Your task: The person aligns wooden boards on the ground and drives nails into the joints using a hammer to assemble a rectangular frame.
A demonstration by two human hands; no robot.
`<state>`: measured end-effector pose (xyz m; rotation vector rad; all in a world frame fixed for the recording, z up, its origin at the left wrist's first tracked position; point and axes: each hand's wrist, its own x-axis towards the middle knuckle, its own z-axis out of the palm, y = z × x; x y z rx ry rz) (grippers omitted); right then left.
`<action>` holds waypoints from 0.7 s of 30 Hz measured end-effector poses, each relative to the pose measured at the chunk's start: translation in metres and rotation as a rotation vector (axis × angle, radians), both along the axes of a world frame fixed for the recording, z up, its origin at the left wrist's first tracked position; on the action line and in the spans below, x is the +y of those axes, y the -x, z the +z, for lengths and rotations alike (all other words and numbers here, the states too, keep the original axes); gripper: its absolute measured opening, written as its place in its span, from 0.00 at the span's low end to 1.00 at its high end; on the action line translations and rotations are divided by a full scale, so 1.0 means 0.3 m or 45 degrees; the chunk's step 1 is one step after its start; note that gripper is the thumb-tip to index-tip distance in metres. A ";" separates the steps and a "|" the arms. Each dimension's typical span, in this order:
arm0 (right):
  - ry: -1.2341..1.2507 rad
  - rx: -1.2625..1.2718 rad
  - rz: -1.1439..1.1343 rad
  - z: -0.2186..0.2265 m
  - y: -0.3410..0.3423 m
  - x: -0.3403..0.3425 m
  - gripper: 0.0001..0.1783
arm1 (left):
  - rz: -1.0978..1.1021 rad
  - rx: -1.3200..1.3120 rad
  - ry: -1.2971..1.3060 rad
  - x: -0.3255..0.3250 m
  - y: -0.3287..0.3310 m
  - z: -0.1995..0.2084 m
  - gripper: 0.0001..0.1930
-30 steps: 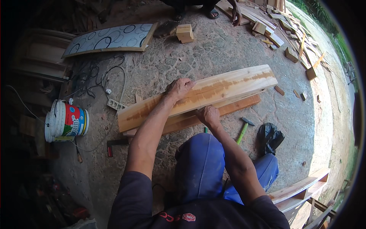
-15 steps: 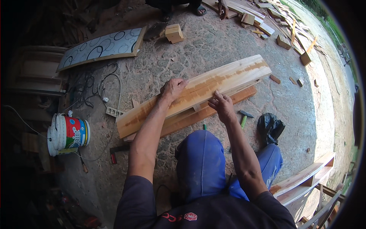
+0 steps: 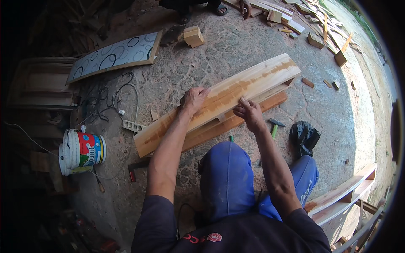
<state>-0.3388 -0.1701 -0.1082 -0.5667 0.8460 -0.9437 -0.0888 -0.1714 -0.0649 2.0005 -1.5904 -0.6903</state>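
A long, narrow wooden frame (image 3: 257, 78), pale with a brown streak along its top board, lies slantwise in front of me. My left hand (image 3: 195, 100) is closed over the far edge of the top board near its middle; its fingertips are hidden. On the near edge, my right hand (image 3: 249, 114) pinches the board between thumb and fingers. Under the top board, an open gap shows, with a reddish-brown lower board (image 3: 270, 103) below. A hammer (image 3: 275, 126) with a green handle lies on the floor right of my right hand.
A black plastic bag (image 3: 303, 137) lies near my knee. At left are a paint bucket (image 3: 86, 152), a power strip (image 3: 134, 125) with cables and a circle-patterned panel (image 3: 114, 55). Wood blocks (image 3: 194, 36) and scraps lie beyond. Another person's sandalled feet (image 3: 221, 9) show at the top.
The frame's right end has tilted up slightly, so more of the gap under its top board shows. Both hands keep their places on it. The whole view has shifted a little.
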 end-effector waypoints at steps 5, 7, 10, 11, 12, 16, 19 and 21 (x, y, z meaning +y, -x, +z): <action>0.014 -0.038 0.068 -0.017 -0.002 -0.013 0.16 | 0.001 -0.046 -0.014 -0.012 -0.035 -0.023 0.28; 0.006 -0.045 0.073 -0.015 -0.003 -0.012 0.17 | 0.002 -0.028 -0.024 -0.016 -0.033 -0.026 0.28; -0.002 0.027 0.054 -0.003 0.003 -0.001 0.18 | 0.001 -0.013 -0.035 -0.013 -0.030 -0.023 0.29; 0.007 0.022 0.061 -0.004 0.005 -0.003 0.18 | 0.000 -0.010 -0.038 -0.012 -0.028 -0.022 0.29; 0.016 0.013 0.071 -0.006 0.004 -0.003 0.18 | -0.002 -0.017 -0.025 -0.011 -0.033 -0.025 0.29; 0.018 0.021 0.073 -0.016 0.007 -0.009 0.18 | 0.009 -0.042 -0.037 -0.014 -0.026 -0.024 0.29; 0.019 0.012 0.087 -0.021 0.006 -0.011 0.18 | 0.021 -0.038 -0.025 -0.014 -0.034 -0.036 0.29; 0.041 -0.004 0.128 -0.031 0.011 -0.016 0.20 | 0.018 -0.035 -0.017 -0.017 -0.040 -0.043 0.29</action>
